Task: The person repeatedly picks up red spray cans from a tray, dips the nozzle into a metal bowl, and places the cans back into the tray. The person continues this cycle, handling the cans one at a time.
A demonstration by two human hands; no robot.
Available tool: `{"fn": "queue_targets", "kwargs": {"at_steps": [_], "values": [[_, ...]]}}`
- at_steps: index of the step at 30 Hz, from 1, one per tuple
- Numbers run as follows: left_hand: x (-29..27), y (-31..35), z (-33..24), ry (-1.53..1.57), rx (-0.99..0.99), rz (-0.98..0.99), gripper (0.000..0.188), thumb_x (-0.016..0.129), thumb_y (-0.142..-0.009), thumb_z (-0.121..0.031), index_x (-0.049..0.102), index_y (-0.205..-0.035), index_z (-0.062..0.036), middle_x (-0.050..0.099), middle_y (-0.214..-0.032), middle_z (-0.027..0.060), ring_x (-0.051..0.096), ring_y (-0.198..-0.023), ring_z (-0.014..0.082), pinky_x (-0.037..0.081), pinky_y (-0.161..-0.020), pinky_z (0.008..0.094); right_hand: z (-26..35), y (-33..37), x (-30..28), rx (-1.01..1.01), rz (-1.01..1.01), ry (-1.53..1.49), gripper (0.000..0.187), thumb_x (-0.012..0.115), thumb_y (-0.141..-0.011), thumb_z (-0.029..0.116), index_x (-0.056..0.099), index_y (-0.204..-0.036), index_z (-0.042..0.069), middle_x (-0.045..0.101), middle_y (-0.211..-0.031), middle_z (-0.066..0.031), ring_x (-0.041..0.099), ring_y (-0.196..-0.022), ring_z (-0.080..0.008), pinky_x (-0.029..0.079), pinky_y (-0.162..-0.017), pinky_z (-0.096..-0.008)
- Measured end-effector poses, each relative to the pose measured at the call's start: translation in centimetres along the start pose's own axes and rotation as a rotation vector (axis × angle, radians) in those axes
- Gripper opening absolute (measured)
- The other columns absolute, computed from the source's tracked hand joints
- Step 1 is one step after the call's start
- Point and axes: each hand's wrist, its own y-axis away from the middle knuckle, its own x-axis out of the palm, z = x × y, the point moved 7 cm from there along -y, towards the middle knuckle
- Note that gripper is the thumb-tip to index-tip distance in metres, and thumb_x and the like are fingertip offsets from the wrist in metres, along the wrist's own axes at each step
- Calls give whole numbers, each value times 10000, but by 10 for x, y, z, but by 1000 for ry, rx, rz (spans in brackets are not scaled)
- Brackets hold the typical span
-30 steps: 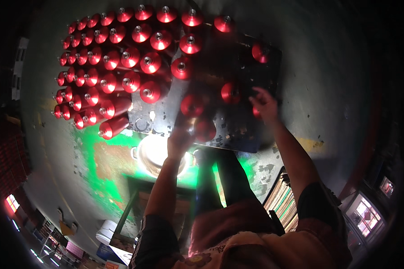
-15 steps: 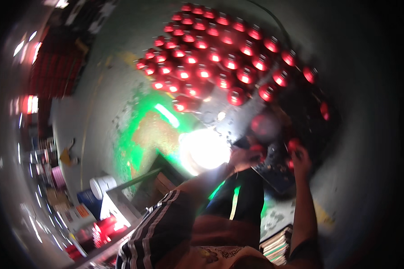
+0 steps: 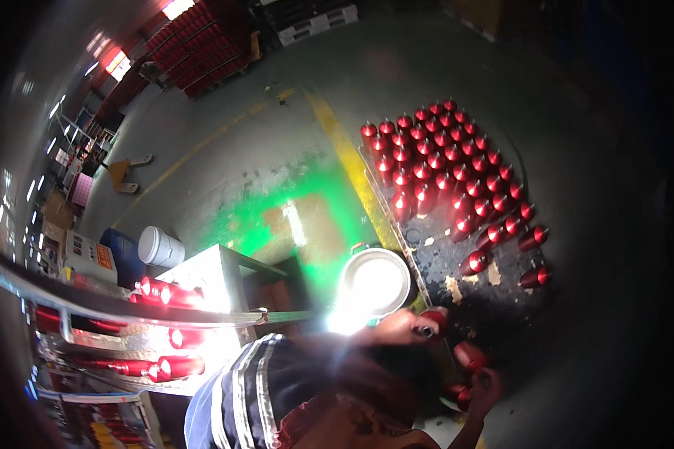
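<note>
My left hand (image 3: 398, 328) is closed round a red metal cylinder (image 3: 436, 317) near its dark neck, beside a round white basin. My right hand (image 3: 487, 385), farther right and lower, has its fingers curled against the end of another red cylinder (image 3: 469, 355), which lies tilted. Just left of that hand is one more red cylinder (image 3: 457, 396), partly in shadow; whether the fingers touch it I cannot tell. Beyond my hands, many red cylinders (image 3: 443, 181) with short metal necks stand in rows on a dark, worn sheet (image 3: 434, 262).
The brightly lit basin (image 3: 380, 280) stands left of the sheet's edge. At left, a metal-framed bench (image 3: 232, 320) holds several red cylinders lying down. Beyond it are a white bucket (image 3: 160, 247), a blue drum (image 3: 120, 251) and a yellow pallet jack (image 3: 120, 176). A yellow line crosses the floor.
The view has swung left, so the rows of cylinders appear farther right and the bench has come into sight. Both hands remain at the near end of the dark sheet, with red cylinders.
</note>
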Motion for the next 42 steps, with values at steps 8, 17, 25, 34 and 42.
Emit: {"fn": "queue_targets", "kwargs": {"at_steps": [8,17,25,34,42], "values": [[3,208,-50,135,267,-291,287,755,-818,-116,693,-1077,-8,715,-907,92,668,-803,157,539,-787,319,82,92,52,-141,363,-199,249,732,-806,-65,635,-1027,-3,598,-855,-12,545,-763,-46,478,-641,-200],[65,432,-74,256,-130,-761,317,729,-791,-158,699,-1096,-78,708,-928,40,637,-827,119,520,-807,296,121,206,77,-166,894,-178,262,690,-832,-78,643,-1075,8,585,-745,9,470,-520,-21,343,-443,-189],[111,607,-20,296,-423,-1286,227,759,-808,-33,716,-1031,-36,638,-811,-36,548,-691,26,463,-606,200,120,306,154,-79,1217,94,239,752,-787,-12,705,-1017,32,597,-769,56,465,-602,-6,367,-521,-184],[108,811,-1,445,-497,-1702,225,718,-806,53,703,-1017,-22,586,-683,-15,471,-499,23,347,-436,188,219,396,288,-262,1322,-9,256,747,-803,-4,684,-1050,24,607,-809,50,481,-637,-16,385,-568,-180],[-9,942,38,446,-460,-1653,207,722,-812,46,704,-1004,-31,582,-689,-38,478,-510,7,335,-442,170,282,423,417,-203,977,-45,213,714,-846,4,670,-1052,38,550,-691,61,426,-525,-7,303,-463,-186]]}}
